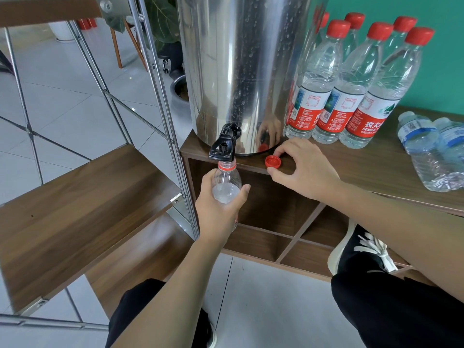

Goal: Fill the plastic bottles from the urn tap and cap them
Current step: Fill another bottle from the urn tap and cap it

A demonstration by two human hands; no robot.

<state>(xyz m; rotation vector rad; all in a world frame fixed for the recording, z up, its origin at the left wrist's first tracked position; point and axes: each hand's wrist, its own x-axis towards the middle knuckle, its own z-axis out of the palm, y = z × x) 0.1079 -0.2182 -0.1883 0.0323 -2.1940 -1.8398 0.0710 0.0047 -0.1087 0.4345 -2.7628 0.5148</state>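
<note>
From the head view, our left hand (221,209) grips the open bottle (226,182) under the urn's (238,71) black tap (224,144). Our right hand (301,169) pinches the red cap (273,162) on the cabinet top (364,167), near 6 capped bottles (351,79).

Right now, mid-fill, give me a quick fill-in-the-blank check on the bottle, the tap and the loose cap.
1. The left hand grips an uncapped bottle with its mouth right under the black ____.
2. The right hand is at the loose cap, whose colour is ____.
3. The loose cap lies on the wooden cabinet top, in front of the steel ____.

Missing words: tap; red; urn
</note>
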